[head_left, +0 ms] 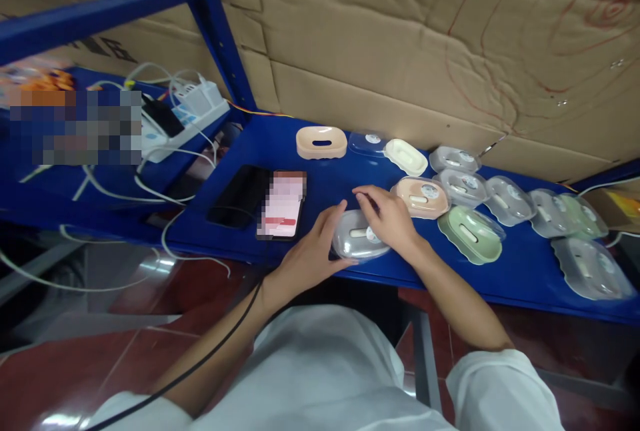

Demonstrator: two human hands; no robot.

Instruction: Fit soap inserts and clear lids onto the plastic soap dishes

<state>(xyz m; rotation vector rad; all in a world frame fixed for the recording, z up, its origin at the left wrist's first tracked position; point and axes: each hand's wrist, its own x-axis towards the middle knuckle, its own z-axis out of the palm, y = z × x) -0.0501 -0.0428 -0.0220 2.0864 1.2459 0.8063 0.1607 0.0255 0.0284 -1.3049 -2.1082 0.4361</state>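
Observation:
A grey soap dish (363, 241) with a clear lid and a small round sticker sits near the front edge of the blue table. My left hand (315, 244) wraps its left end, thumb along the near side and fingers on the far side. Over its right end and far edge lies my right hand (393, 217), fingers bent and touching the lid; part of the sticker is covered. Just beyond my right hand stands a peach soap dish (417, 199) with a clear lid. A green soap dish (470, 234) lies to its right.
Several lidded grey soap dishes (509, 201) spread to the right. At the back are a peach dish base (321, 144), a clear lid (367, 144) and a cream dish part (406, 156). A phone (284, 204) and black case (239, 196) lie left, near a cabled power strip (187, 127).

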